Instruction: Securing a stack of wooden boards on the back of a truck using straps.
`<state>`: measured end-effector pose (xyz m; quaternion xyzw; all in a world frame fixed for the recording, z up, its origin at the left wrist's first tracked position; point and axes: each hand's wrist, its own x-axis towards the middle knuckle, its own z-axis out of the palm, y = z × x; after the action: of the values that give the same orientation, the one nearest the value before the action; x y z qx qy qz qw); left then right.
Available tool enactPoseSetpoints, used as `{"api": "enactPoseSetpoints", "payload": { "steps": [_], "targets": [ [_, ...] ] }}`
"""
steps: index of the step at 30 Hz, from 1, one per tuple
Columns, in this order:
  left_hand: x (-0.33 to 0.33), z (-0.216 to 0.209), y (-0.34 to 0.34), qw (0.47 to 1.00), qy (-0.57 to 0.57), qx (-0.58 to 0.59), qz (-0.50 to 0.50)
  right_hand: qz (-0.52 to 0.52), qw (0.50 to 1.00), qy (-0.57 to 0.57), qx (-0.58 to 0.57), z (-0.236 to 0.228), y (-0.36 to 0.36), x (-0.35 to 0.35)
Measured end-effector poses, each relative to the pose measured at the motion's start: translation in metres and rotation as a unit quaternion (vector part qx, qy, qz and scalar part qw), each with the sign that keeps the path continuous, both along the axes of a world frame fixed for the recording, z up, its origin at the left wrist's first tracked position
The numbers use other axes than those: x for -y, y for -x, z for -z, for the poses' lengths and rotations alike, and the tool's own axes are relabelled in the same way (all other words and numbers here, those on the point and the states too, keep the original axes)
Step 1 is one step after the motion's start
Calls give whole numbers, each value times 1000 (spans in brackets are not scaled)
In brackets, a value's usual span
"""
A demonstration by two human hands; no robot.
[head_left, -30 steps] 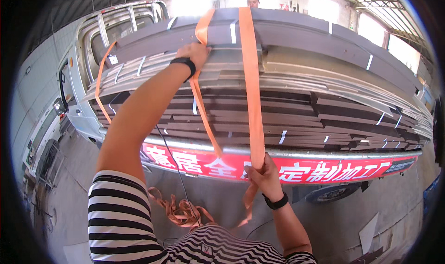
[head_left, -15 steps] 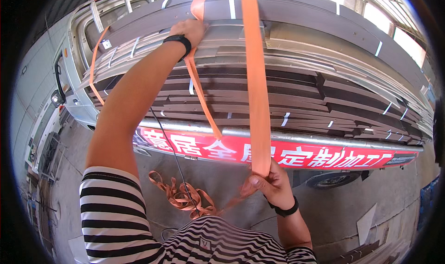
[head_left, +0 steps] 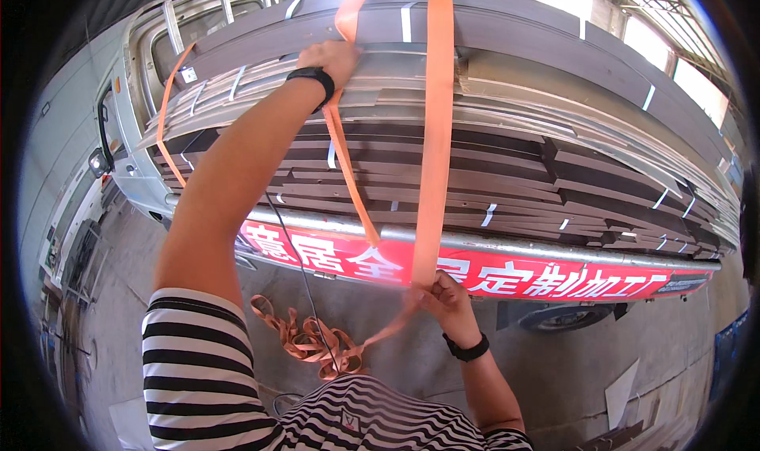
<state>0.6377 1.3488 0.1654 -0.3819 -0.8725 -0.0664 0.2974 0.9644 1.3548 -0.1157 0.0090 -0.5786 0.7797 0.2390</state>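
My left hand (head_left: 328, 60) is closed on an orange strap (head_left: 341, 146) that comes over the stacked boards and runs down to the truck bed's side rail. The fingers face the stack and are partly hidden. A second, wider orange strap (head_left: 437, 126) hangs over the load to its right, fairly taut. Low in front of the red side banner (head_left: 522, 275), my right hand (head_left: 448, 302) pinches this strap's lower part. From there its tail slants down left toward a tangled heap of orange strap (head_left: 313, 336) near the floor.
Long brown and grey boards (head_left: 491, 158) fill the truck bed. Another orange strap (head_left: 164, 119) crosses them near the cab (head_left: 131, 134). A black cord (head_left: 305, 273) dangles by my left arm. Below the bed are a wheel (head_left: 566, 316) and, on the floor, a pale panel (head_left: 621, 392).
My right hand has shifted left and slightly up, carrying the wide strap's lower end with it. The left hand keeps its hold on the other strap. The whole view has moved slightly.
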Motion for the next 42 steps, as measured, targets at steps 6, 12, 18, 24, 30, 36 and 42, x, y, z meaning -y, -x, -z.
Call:
{"api": "enactPoseSetpoints", "payload": {
  "steps": [6, 12, 18, 24, 30, 36, 42],
  "targets": [
    [2, 1, -6, 1000, -20, 9, 21, -8, 1000, -16, 7, 10, 9, -1],
    [0, 3, -5, 999, -22, -24, 20, 9, 999, -44, 9, 17, 15, 1],
    [1, 5, -1, 1000, -6, -30, 3, 17, 1000, 10, 24, 15, 15, -1],
    [5, 2, -20, 998, -29, 45, 12, 21, 999, -24, 35, 8, 20, -5],
    [4, 3, -10, 999, -37, 4, 22, 39, 998, -29, 45, -6, 22, -7],
    [2, 4, -1, 999, -25, -40, -2, 28, 999, -11, 20, -16, 24, -5],
    [0, 7, -2, 998, -40, -42, 22, 27, 999, 14, -32, -8, 33, -9]
  ]
}}
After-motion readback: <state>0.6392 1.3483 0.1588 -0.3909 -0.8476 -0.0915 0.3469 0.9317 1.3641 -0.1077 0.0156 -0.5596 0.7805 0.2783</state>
